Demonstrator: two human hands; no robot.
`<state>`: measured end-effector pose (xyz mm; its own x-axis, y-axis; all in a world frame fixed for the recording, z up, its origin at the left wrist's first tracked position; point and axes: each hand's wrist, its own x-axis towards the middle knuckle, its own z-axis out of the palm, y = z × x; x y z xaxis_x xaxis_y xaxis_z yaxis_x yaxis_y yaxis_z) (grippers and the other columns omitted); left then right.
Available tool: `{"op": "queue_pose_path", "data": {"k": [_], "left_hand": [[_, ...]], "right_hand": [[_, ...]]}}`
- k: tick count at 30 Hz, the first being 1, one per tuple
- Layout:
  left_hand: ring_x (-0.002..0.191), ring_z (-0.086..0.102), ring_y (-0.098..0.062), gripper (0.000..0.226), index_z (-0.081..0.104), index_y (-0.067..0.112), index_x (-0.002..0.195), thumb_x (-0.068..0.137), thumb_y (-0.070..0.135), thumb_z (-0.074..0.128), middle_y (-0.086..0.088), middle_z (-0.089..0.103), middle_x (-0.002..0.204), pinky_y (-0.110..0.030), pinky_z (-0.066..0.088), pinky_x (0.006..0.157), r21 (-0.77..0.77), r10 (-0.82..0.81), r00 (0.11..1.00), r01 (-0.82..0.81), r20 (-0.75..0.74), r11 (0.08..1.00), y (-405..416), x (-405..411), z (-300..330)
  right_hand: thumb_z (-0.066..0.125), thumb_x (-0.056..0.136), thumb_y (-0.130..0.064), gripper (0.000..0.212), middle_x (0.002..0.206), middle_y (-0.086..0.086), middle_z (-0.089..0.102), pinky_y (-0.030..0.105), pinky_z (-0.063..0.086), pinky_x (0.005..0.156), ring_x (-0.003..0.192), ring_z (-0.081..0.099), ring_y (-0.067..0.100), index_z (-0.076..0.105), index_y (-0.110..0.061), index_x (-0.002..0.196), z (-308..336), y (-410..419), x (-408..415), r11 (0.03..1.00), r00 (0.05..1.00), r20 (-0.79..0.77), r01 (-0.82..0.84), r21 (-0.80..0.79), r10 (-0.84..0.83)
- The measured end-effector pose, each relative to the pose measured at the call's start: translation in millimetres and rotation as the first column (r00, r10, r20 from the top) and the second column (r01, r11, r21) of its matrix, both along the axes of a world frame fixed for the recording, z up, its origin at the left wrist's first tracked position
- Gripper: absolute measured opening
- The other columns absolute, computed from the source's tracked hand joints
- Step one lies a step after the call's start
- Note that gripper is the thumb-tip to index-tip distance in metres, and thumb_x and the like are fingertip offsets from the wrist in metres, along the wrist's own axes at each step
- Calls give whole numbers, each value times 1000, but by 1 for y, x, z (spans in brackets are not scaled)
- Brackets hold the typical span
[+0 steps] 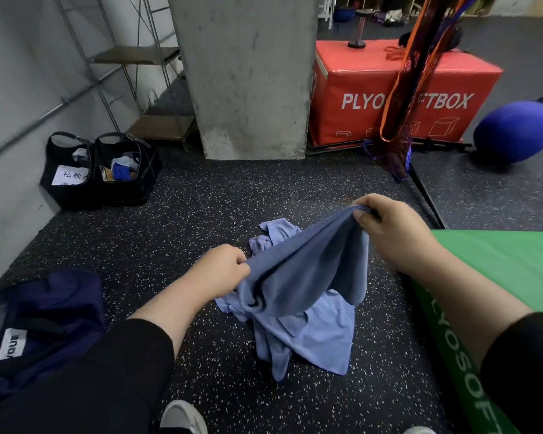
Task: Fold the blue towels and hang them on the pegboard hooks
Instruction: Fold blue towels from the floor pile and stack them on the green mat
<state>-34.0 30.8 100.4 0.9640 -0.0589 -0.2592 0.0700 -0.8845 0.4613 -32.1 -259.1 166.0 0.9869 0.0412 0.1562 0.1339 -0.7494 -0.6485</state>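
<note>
A blue towel (301, 277) hangs stretched between my two hands above the speckled floor, its lower part draping down to the floor. My left hand (223, 270) pinches its near left edge. My right hand (389, 227) grips the bunched upper right edge, held higher. More crumpled blue towel cloth (273, 234) lies on the floor behind it. No pegboard or hooks are in view.
A concrete pillar (248, 73) stands ahead, a red plyo soft box (398, 98) to its right with an orange net bag (402, 104) hanging before it. A green plyo box (496, 277) is at right, black bags (101, 173) at left, a blue ball (514, 131) far right.
</note>
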Motion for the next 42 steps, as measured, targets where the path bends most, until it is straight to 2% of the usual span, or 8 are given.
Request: {"op": "queue_pose_path", "data": {"k": [8,15,18,22,26,29,32,42], "left_hand": [[77,60,-26,8,53,20,81,88,23,56,-3,65,82,-33,43,61,225,200,975,-218,100,950,29,-3,-9],[57,71,-25,8,53,23,87,90,19,47,-2,74,68,-35,57,71,30,427,900,-431,84,902,47,7,-10],[51,69,-23,16,58,23,91,96,19,44,-2,73,64,-28,52,60,65,457,889,-457,8,887,55,7,-5],[40,52,-19,35,67,14,104,95,4,34,-3,58,53,-23,34,49,-419,507,827,-562,-244,714,50,5,10],[62,65,-21,35,70,5,107,92,-1,39,-13,75,76,-31,49,63,-655,382,853,-519,-355,549,51,-1,35],[85,69,-19,34,75,15,106,90,-5,51,-10,78,100,-34,52,77,-615,304,936,-348,-179,708,57,-3,36],[71,62,-14,23,79,25,92,82,5,71,-4,78,82,-32,46,73,-382,294,954,-253,53,889,60,0,27],[89,58,-15,13,72,19,91,100,25,64,3,68,92,-35,48,79,-660,510,857,-342,72,669,70,7,23]], "right_hand": [[58,100,-21,13,85,-10,65,31,37,69,84,59,18,62,-31,94,-13,-12,1,1000,998,-53,17,-1,-17],[58,100,-23,10,86,-6,68,22,44,66,78,62,16,64,-29,97,-15,-14,2,1000,999,-32,19,6,-19],[59,100,-22,10,82,-10,65,24,41,62,74,58,13,64,-28,95,-22,-21,5,999,999,-38,29,-33,-31],[61,98,-21,11,75,-9,63,31,42,66,70,58,17,65,-28,90,-35,-35,9,991,993,-94,57,-123,-68],[66,93,-24,12,69,2,67,39,54,69,68,64,26,67,-19,82,-39,-47,12,976,988,-115,76,-205,-101],[64,97,-21,11,74,6,69,40,57,72,66,69,26,66,-19,86,-37,-48,11,985,989,-123,67,-160,-87],[62,97,-15,12,76,3,70,39,58,72,60,70,19,65,-23,89,-37,-49,12,988,990,-115,69,-135,-85],[68,94,-23,11,77,2,74,53,59,83,76,71,26,73,-26,85,-31,-48,9,995,990,-130,59,78,-49]]}}
